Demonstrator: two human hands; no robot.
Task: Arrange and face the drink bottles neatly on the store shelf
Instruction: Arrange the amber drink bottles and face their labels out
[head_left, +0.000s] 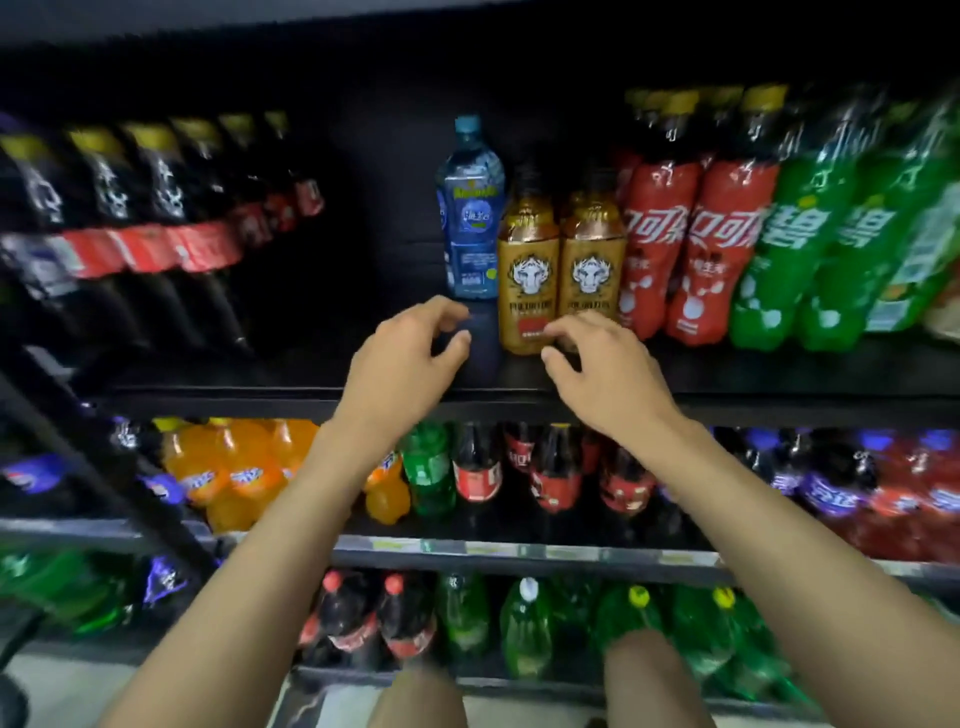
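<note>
Two gold bottles (529, 270) (592, 260) with a tiger-head label stand side by side at the front of the upper shelf (291, 387). Behind and left of them is a blue water bottle (470, 208). My right hand (597, 374) reaches to the base of the right gold bottle, and its curved fingertips cover the bottom of the label. My left hand (410, 358) hovers over the bare shelf left of the gold bottles, fingers loosely curved around nothing.
Red cola bottles (691, 249) and green soda bottles (810, 260) stand right of the gold ones. Dark cola bottles (130, 223) fill the left. A dark gap lies between them and the blue bottle. Lower shelves hold orange, green, red and purple bottles.
</note>
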